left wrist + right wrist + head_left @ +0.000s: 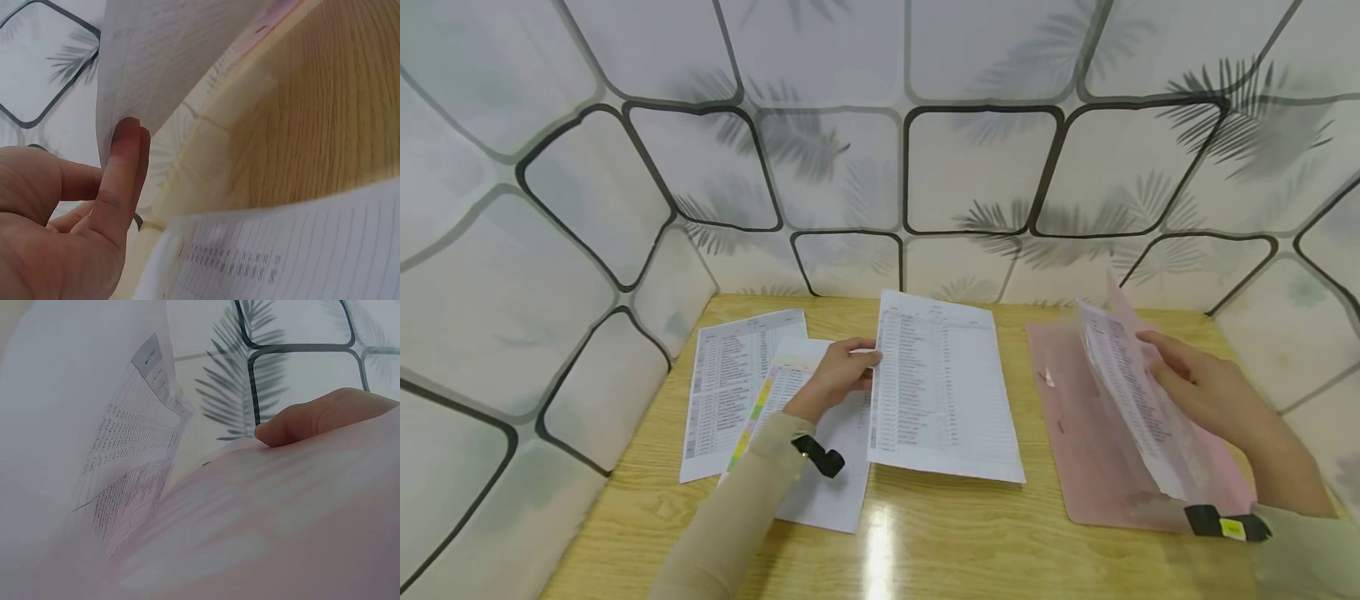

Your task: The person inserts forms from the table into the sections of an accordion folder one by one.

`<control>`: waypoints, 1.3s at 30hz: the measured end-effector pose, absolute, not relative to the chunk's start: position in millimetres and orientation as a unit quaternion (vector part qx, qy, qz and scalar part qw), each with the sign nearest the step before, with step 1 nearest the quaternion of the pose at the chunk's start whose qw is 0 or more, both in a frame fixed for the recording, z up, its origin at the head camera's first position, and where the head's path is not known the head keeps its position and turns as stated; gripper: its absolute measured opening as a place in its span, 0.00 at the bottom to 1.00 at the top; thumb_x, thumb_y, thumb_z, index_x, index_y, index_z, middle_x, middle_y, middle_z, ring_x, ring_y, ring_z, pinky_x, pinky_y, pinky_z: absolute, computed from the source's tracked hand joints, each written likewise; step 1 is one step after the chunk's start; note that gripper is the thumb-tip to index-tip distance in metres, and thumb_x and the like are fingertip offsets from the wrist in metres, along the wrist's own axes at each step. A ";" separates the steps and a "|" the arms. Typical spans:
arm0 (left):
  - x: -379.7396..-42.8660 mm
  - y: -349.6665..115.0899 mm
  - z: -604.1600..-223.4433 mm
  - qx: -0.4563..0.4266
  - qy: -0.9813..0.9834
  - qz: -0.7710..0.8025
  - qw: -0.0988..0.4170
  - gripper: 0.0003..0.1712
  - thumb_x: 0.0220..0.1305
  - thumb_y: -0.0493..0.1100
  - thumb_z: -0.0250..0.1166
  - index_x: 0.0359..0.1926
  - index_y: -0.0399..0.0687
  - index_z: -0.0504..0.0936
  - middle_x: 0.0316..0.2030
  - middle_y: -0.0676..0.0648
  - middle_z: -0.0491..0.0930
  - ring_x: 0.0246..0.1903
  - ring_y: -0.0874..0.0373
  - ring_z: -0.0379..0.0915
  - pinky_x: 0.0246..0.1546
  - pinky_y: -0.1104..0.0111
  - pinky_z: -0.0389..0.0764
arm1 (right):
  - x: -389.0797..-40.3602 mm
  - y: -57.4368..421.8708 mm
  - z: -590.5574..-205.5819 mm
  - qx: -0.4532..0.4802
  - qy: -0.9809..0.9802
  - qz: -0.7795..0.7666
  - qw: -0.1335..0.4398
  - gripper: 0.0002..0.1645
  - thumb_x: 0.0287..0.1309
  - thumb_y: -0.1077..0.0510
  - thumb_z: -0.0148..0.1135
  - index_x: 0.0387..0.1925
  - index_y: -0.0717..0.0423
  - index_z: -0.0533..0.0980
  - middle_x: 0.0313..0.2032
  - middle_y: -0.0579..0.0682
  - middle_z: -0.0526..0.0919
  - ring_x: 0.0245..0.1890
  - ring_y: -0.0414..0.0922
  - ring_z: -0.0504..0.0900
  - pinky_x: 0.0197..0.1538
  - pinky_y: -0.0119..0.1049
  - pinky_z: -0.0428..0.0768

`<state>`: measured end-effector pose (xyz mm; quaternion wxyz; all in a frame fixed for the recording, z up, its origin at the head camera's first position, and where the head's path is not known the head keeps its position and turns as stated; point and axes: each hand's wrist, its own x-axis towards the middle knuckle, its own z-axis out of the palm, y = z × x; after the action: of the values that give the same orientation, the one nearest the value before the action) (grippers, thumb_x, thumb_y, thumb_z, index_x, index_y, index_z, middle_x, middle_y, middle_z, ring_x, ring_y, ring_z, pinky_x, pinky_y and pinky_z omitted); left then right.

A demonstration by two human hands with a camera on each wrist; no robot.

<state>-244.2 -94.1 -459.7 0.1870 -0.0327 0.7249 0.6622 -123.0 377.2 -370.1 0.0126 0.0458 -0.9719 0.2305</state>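
Observation:
My left hand point(838, 375) pinches the left edge of a white printed sheet point(943, 392), which it holds raised and tilted above the table. In the left wrist view, thumb and fingers close on the border of that sheet point(156, 62). Over at the right, a pink folder point(1060, 433) lies opened on the table. My right hand point(1217, 400) grips its lifted pink cover by the edge; the right wrist view has a finger over the edge of the pink cover point(262, 506). Beside that cover stands a tilted printed page point(1127, 392), seemingly in a clear sleeve.
On the left of the wooden table point(940, 542) lie a printed sheet point(730, 392) and, overlapping it, a white sheet with coloured bands point(827, 500). My left forearm crosses over the latter. A patterned wall point(977, 175) closes off the back and sides.

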 end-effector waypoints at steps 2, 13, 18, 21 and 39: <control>-243.1 -90.3 -457.9 -0.027 0.720 0.667 0.188 0.22 0.77 0.37 0.61 0.68 0.36 0.77 0.42 0.40 0.88 0.29 0.59 0.82 0.28 0.72 0.84 | -122.9 376.8 -369.7 0.045 -0.972 0.229 0.013 0.32 0.80 0.51 0.51 0.78 0.59 0.63 0.63 0.81 0.74 0.59 0.80 0.75 0.50 0.72 0.76; -240.5 -67.2 -452.1 -0.006 0.707 0.682 0.187 0.22 0.77 0.37 0.61 0.68 0.36 0.77 0.39 0.42 0.87 0.28 0.59 0.79 0.28 0.72 0.82 | -122.7 376.1 -369.4 0.043 -0.972 0.232 0.014 0.33 0.81 0.51 0.51 0.78 0.59 0.63 0.63 0.81 0.74 0.59 0.80 0.75 0.51 0.73 0.75; -238.9 -56.0 -449.2 0.007 0.693 0.695 0.192 0.22 0.77 0.36 0.61 0.68 0.36 0.77 0.37 0.43 0.87 0.27 0.59 0.79 0.27 0.73 0.81 | -122.9 375.4 -369.7 0.044 -0.972 0.232 0.015 0.33 0.81 0.51 0.51 0.79 0.59 0.63 0.63 0.81 0.74 0.59 0.79 0.75 0.51 0.72 0.76; -237.9 -48.0 -446.5 0.010 0.686 0.700 0.197 0.22 0.77 0.36 0.61 0.68 0.36 0.77 0.38 0.42 0.87 0.28 0.59 0.80 0.26 0.74 0.83 | -122.4 375.0 -369.9 0.044 -0.971 0.234 0.018 0.32 0.81 0.51 0.51 0.78 0.59 0.64 0.63 0.80 0.74 0.59 0.79 0.75 0.51 0.71 0.75; -233.6 -11.2 -437.2 0.037 0.670 0.709 0.216 0.20 0.77 0.36 0.61 0.66 0.36 0.78 0.42 0.38 0.88 0.29 0.57 0.83 0.29 0.72 0.86 | -124.1 374.8 -371.6 0.049 -0.970 0.236 0.019 0.32 0.81 0.51 0.50 0.78 0.59 0.64 0.64 0.80 0.74 0.59 0.80 0.75 0.52 0.72 0.75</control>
<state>-233.6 -11.2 -437.2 0.2162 0.0365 0.6701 0.7092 -124.1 374.8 -371.6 0.0194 0.0491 -0.9703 0.2362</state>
